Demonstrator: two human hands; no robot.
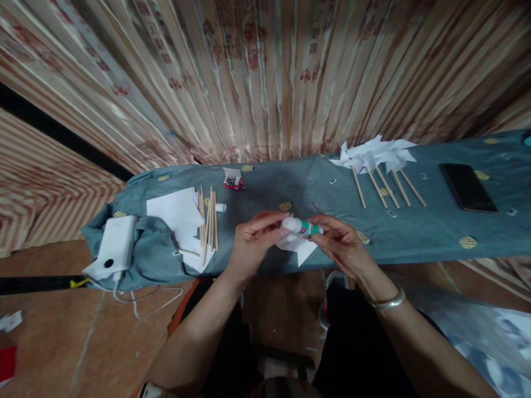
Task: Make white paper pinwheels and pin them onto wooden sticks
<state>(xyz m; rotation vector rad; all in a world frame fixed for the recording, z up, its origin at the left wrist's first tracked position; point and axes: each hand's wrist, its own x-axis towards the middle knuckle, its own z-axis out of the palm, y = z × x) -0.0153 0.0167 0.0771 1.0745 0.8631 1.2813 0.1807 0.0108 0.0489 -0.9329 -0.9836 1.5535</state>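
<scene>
A glue stick (307, 228) with a green and white label lies sideways between my two hands above the table edge. My left hand (252, 239) closes its thumb and fingers at the white end. My right hand (339, 239) grips the green-labelled end. Directly below is a folded white paper piece (303, 251), partly covered by the hands and the stick. Left of my hands, a small white cap (220, 207) rests beside several wooden sticks (213, 221). Whether my left fingers also touch the paper is hidden.
Several white paper pinwheels (375, 153) on sticks lie at the back right, near a black phone (468, 187). A small red box of metal bits (233, 179) stands open at the back. White paper sheets (176, 213) and a white cabled device (116, 246) occupy the left.
</scene>
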